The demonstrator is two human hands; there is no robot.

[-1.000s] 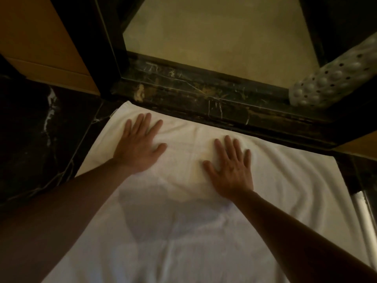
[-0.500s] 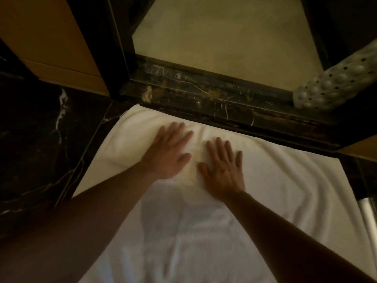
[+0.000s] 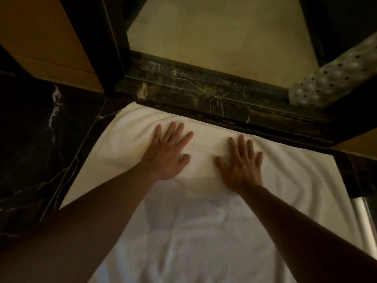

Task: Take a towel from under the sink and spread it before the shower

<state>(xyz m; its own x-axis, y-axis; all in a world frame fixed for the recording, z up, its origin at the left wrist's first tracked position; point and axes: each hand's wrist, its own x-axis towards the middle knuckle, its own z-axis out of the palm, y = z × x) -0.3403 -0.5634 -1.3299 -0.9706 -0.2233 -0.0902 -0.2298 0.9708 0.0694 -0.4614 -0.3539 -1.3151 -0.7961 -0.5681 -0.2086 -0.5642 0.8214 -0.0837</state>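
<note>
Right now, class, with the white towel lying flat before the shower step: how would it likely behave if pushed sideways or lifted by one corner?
The towel would probably flop and drape: ripples already show on its right part. Pushed, it would likely bunch rather than slide whole, though the polished dark floor may let it slip. Both hands lie flat on it.

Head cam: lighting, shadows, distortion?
Head view: dim, warm light; the towel is brightest by the shower sill, with a grey shadow on its near half; flat left hand and right hand sharp; dark floor underexposed; wide-angle bends edges.
</note>
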